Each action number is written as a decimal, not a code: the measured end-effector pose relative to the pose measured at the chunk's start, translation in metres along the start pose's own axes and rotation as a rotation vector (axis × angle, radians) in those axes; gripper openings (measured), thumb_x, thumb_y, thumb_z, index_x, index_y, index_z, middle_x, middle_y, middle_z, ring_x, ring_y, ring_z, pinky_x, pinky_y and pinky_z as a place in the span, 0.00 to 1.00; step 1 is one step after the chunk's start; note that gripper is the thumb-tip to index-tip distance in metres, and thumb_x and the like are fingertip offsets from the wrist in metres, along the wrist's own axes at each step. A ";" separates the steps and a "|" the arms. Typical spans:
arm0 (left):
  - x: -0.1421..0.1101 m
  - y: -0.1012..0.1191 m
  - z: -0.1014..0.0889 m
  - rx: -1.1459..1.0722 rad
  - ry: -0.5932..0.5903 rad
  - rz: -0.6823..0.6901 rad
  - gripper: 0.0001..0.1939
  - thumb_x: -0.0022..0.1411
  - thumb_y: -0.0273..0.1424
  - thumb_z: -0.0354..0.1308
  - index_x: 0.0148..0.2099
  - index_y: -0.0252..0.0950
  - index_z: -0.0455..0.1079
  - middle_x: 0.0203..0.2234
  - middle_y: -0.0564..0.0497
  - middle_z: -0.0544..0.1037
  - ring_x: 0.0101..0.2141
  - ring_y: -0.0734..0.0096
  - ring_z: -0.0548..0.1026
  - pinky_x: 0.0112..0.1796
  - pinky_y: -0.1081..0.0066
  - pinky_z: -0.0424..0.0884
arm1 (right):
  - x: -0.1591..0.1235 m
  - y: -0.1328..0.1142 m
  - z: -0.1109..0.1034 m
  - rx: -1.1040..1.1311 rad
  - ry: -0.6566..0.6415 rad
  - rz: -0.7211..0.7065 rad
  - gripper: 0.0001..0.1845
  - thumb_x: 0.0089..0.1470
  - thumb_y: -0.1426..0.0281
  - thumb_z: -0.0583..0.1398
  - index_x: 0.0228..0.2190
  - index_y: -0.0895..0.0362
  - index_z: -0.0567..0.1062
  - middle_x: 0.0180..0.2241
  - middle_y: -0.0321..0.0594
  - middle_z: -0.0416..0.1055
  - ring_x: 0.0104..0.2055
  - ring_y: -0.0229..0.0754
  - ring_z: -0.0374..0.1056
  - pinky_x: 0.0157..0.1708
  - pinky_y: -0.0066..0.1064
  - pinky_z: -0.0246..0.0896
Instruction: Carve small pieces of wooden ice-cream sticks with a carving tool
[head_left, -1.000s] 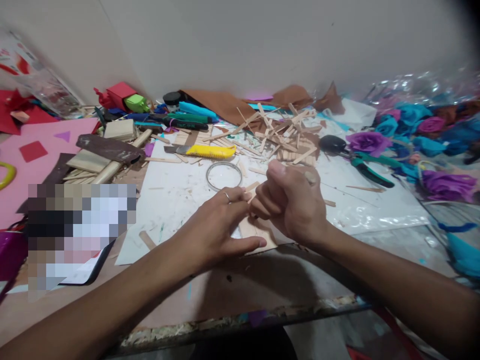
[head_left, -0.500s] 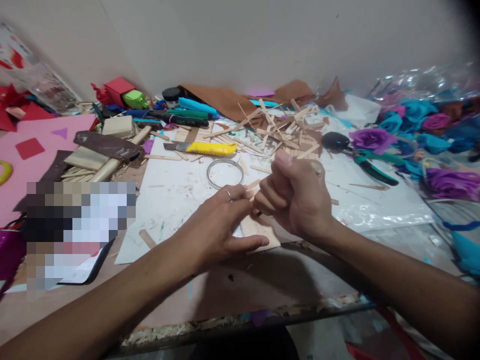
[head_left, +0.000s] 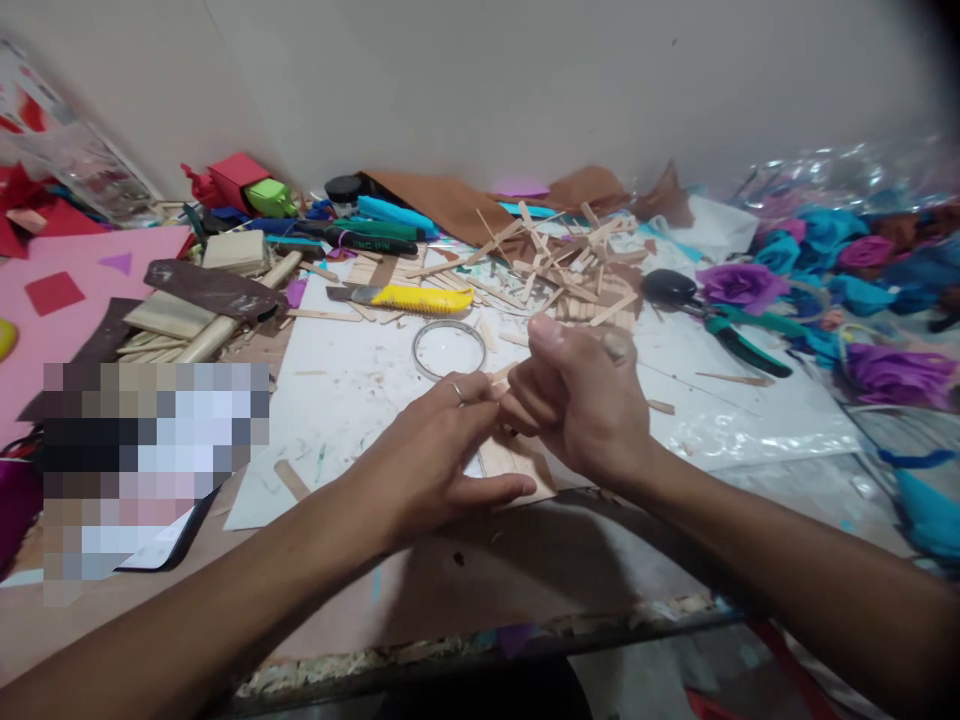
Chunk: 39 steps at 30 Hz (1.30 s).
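Note:
My left hand [head_left: 431, 445] lies over a thin pale wooden piece [head_left: 521, 462], its thumb stretched out along the near side and its fingers reaching forward. Against those fingertips my right hand [head_left: 589, 400] is closed in a fist, thumb on top. What the fist grips is hidden. Under both hands is a white sheet [head_left: 330, 390] scattered with small scraps. Just beyond my left fingers sits a thin metal-looking ring [head_left: 415, 352]. Behind it lies a yellow box cutter [head_left: 424, 298] with its blade pointing left.
A heap of popsicle sticks [head_left: 555, 262] spreads at the back. Green-handled pliers [head_left: 750, 345] and purple and blue paper flowers [head_left: 742, 288] lie to the right. A partly blurred phone [head_left: 169, 540] is at left, near wooden strips [head_left: 169, 318]. The table edge [head_left: 420, 650] runs close in front.
My right fist has shifted slightly left and down against my left fingertips. My left hand stays nearly where it was. The view has moved very slightly.

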<state>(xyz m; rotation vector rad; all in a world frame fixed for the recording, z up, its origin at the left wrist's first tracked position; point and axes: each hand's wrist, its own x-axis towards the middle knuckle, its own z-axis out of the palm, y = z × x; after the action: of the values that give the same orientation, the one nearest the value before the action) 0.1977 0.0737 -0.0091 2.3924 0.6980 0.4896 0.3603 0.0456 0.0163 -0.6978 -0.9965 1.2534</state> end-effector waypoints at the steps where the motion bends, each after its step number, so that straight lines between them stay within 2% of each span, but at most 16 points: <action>1: 0.000 0.000 0.000 0.000 0.001 -0.003 0.18 0.65 0.40 0.70 0.54 0.41 0.77 0.55 0.49 0.75 0.55 0.56 0.74 0.56 0.59 0.70 | 0.000 0.001 0.000 -0.013 -0.007 0.003 0.37 0.60 0.53 0.68 0.15 0.54 0.53 0.13 0.25 0.42 0.14 0.29 0.39 0.15 0.28 0.36; 8: -0.001 0.005 -0.001 -0.013 0.037 0.021 0.14 0.65 0.36 0.69 0.51 0.40 0.78 0.47 0.50 0.79 0.51 0.57 0.77 0.55 0.61 0.72 | -0.009 0.006 -0.006 -0.183 -0.124 -0.029 0.35 0.67 0.57 0.63 0.15 0.56 0.56 0.15 0.27 0.48 0.16 0.29 0.44 0.16 0.27 0.39; 14: -0.003 0.006 0.000 -0.088 0.090 0.017 0.16 0.63 0.40 0.71 0.51 0.41 0.78 0.49 0.49 0.81 0.49 0.57 0.79 0.50 0.60 0.75 | -0.011 0.009 -0.010 -0.234 -0.138 0.023 0.34 0.66 0.52 0.62 0.16 0.54 0.57 0.14 0.28 0.49 0.15 0.30 0.45 0.15 0.28 0.38; 19: -0.001 0.009 -0.002 -0.061 0.037 0.002 0.17 0.62 0.37 0.71 0.52 0.40 0.77 0.53 0.48 0.79 0.53 0.56 0.77 0.52 0.59 0.75 | -0.008 0.008 -0.011 -0.209 -0.157 -0.019 0.34 0.67 0.53 0.62 0.17 0.55 0.58 0.14 0.28 0.51 0.16 0.30 0.45 0.17 0.28 0.41; 26: 0.000 0.013 -0.005 -0.080 0.052 0.013 0.18 0.63 0.34 0.69 0.54 0.41 0.76 0.51 0.48 0.80 0.49 0.58 0.79 0.49 0.60 0.76 | -0.007 -0.003 -0.008 -0.309 -0.210 -0.088 0.32 0.70 0.54 0.59 0.18 0.56 0.59 0.16 0.28 0.50 0.18 0.30 0.45 0.17 0.26 0.41; 32: -0.002 0.010 -0.001 -0.084 0.038 0.003 0.14 0.61 0.33 0.68 0.49 0.38 0.76 0.46 0.47 0.81 0.46 0.57 0.79 0.44 0.61 0.76 | -0.011 0.001 -0.007 -0.354 -0.164 -0.040 0.33 0.68 0.52 0.60 0.18 0.54 0.57 0.15 0.27 0.48 0.17 0.30 0.43 0.17 0.29 0.35; 35: -0.002 0.009 0.000 -0.061 0.039 -0.025 0.15 0.61 0.34 0.68 0.49 0.37 0.76 0.43 0.46 0.81 0.44 0.56 0.79 0.41 0.61 0.75 | -0.012 0.004 -0.005 -0.344 -0.153 -0.055 0.33 0.68 0.55 0.61 0.17 0.54 0.57 0.16 0.27 0.47 0.17 0.31 0.42 0.17 0.29 0.37; 39: -0.002 0.009 -0.002 -0.023 0.041 0.004 0.17 0.61 0.39 0.71 0.49 0.37 0.77 0.44 0.45 0.79 0.47 0.54 0.77 0.45 0.58 0.75 | -0.007 -0.014 0.005 -0.222 -0.080 -0.119 0.33 0.64 0.60 0.65 0.14 0.55 0.57 0.14 0.27 0.46 0.16 0.31 0.42 0.18 0.29 0.39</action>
<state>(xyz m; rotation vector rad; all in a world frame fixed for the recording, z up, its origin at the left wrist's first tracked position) 0.1988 0.0670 -0.0021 2.3690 0.7022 0.5473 0.3618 0.0353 0.0293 -0.7524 -1.2385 1.0840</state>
